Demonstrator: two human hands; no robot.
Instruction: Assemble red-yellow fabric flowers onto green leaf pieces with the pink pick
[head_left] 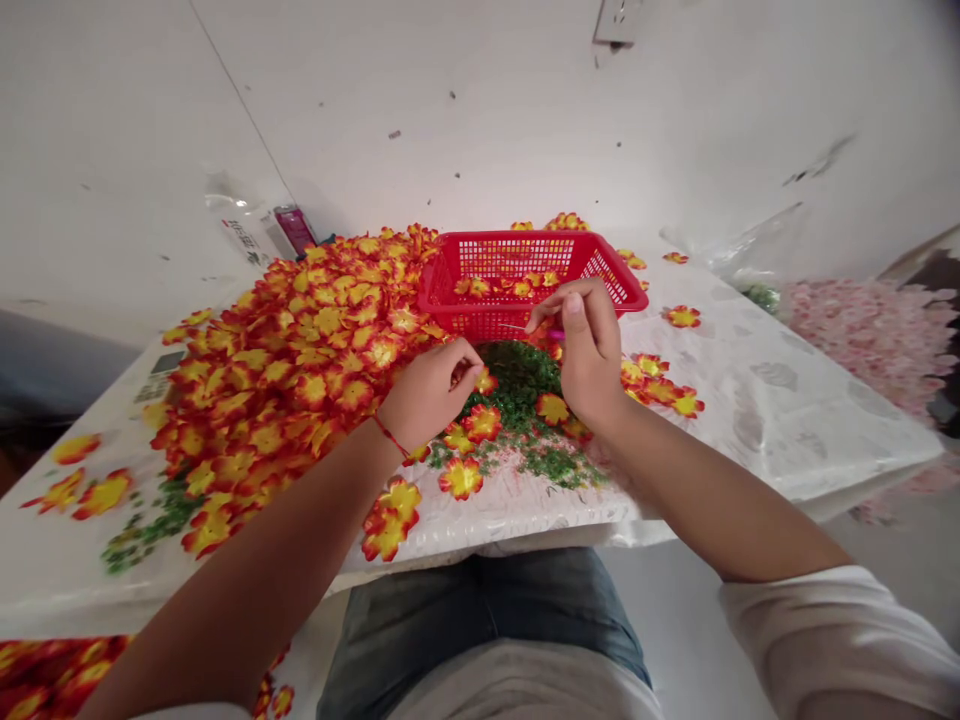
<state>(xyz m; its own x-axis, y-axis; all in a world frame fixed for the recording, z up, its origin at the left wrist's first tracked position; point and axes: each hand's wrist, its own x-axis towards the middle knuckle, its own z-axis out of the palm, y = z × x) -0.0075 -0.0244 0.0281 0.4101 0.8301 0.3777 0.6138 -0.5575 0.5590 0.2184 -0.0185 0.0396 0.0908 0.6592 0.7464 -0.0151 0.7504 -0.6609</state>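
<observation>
The person is wearing a whitish top [517, 685], which is looking greyish in the shade. Its right sleeve [832, 640] is showing soft folds and ending near the elbow, while just a pale strip of the left sleeve [199, 712] is appearing. A thin red cord [390, 436] is circling the left wrist. Blue jeans [484, 605] are covering the legs, fading paler along the thighs and looking darker near the middle.
</observation>
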